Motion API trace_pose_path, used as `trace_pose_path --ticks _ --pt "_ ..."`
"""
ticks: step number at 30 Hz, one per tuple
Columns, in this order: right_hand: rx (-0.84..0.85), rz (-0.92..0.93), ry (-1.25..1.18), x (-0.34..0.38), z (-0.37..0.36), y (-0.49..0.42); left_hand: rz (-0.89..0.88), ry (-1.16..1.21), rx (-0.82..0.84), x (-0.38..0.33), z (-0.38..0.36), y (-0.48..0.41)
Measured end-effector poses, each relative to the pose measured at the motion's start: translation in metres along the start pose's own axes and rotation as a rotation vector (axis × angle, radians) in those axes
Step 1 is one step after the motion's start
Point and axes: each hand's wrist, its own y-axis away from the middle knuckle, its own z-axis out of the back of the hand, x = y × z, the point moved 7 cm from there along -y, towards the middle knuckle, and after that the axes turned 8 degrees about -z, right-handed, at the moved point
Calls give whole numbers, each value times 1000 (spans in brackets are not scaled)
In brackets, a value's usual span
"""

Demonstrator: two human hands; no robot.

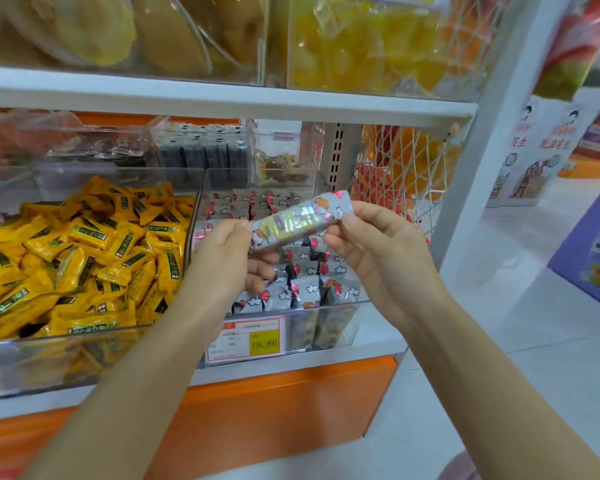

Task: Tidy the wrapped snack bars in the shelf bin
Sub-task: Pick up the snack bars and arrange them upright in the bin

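Observation:
A grey wrapped snack bar [300, 219] with a yellow label and cartoon print is held above the clear shelf bin [326, 308]. My left hand [231, 252] pinches its lower left end. My right hand [371, 244] pinches its upper right end. Below it, several grey bars [312, 270] of the same kind stand on end in rows inside the bin; my left hand hides some of them.
A neighbouring clear bin [84, 336] to the left is heaped with yellow wrapped snacks [84, 247]. A price tag [246, 337] reading 15.80 hangs on the bin front. A white shelf [222, 98] runs overhead. A net of fruit-coloured goods [402, 168] hangs at right.

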Motion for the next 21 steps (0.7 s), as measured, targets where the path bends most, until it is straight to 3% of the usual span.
trace_pose_path --ticks 5,11,17,21 --pt "-25 8 -40 -3 3 -2 -39 -13 -24 -4 2 1" --pt "-70 -13 -42 0 4 -3 -74 33 81 -12 -6 5" --pt "1 -114 28 -9 -1 -1 -220 -68 -53 -19 2 5" --pt "-32 -58 13 -9 1 -2 -172 18 24 -17 -1 4"
